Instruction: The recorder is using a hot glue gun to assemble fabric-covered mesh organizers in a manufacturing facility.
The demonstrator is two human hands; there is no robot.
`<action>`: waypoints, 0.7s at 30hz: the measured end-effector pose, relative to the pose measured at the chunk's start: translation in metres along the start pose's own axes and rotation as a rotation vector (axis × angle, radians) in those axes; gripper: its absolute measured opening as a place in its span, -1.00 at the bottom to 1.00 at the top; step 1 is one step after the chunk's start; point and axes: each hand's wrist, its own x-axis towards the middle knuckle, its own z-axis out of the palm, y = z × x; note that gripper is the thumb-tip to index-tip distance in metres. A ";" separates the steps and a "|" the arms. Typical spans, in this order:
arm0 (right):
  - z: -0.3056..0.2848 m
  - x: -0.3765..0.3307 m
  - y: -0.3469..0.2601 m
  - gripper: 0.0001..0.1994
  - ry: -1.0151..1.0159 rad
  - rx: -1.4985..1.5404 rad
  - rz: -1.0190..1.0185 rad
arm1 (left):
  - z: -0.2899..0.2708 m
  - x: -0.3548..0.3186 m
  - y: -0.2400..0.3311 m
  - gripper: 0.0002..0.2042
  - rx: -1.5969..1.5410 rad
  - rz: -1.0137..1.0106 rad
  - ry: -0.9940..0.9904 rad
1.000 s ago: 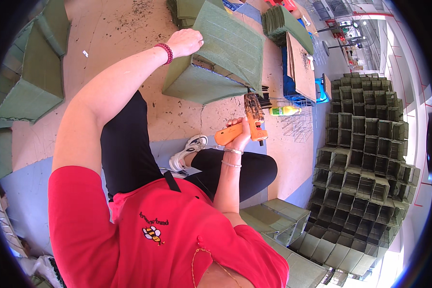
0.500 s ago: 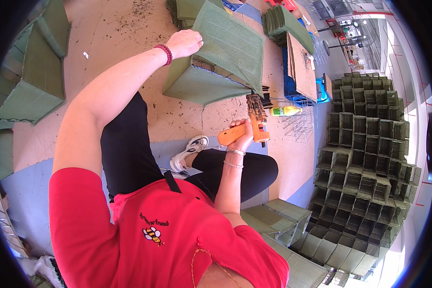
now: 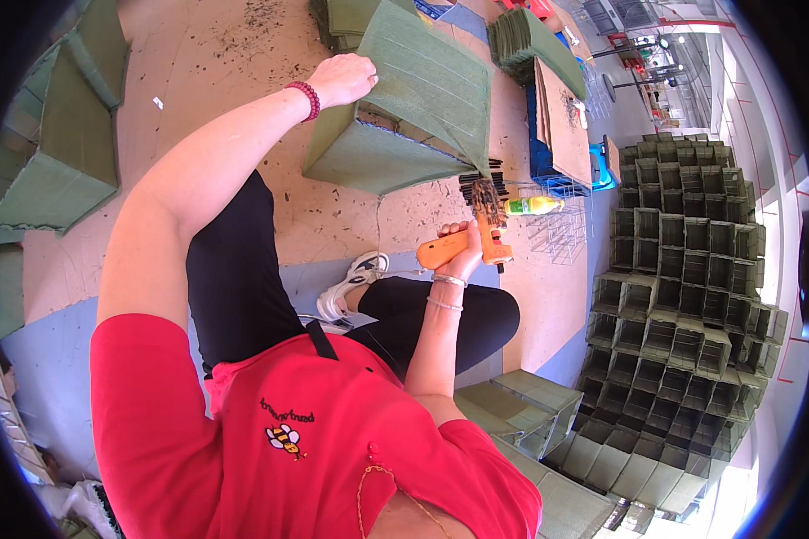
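Observation:
In front of me stands a dark green fabric box (image 3: 360, 153) with a wire frame and one panel (image 3: 431, 72) raised. My left hand (image 3: 343, 79) is closed on the left edge of that panel; its fingertips are partly hidden. My right hand (image 3: 463, 256) grips an orange glue gun (image 3: 442, 251) by its handle. The gun's front end is coated in dark brown crust and points away from me, just below the box's right-hand corner. Several black sticks (image 3: 497, 187) lie on the floor behind the gun's tip.
A yellow bottle (image 3: 535, 206) lies beside wire frames (image 3: 557, 238). Beyond are a blue crate (image 3: 541, 148) with cardboard and stacked green panels (image 3: 535, 54). Green boxes stand at left (image 3: 63, 144) and near my right elbow (image 3: 521, 404). A tall stack of boxes (image 3: 674, 314) fills the right.
My right hand and the glue gun have shifted slightly right and toward me, the tip moving a little down from the box corner. My left hand stays at the panel edge.

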 end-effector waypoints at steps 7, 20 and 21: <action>0.000 -0.017 0.005 -0.82 -0.055 0.025 0.049 | -0.009 0.002 0.003 -0.73 0.007 0.077 -0.067; -0.015 -0.045 0.004 -0.77 -0.360 0.147 0.013 | -0.026 -0.027 -0.010 -0.79 -0.060 0.278 -0.086; -0.015 -0.043 0.003 -0.77 -0.357 0.153 0.009 | -0.027 -0.029 -0.008 -0.81 -0.084 0.322 -0.080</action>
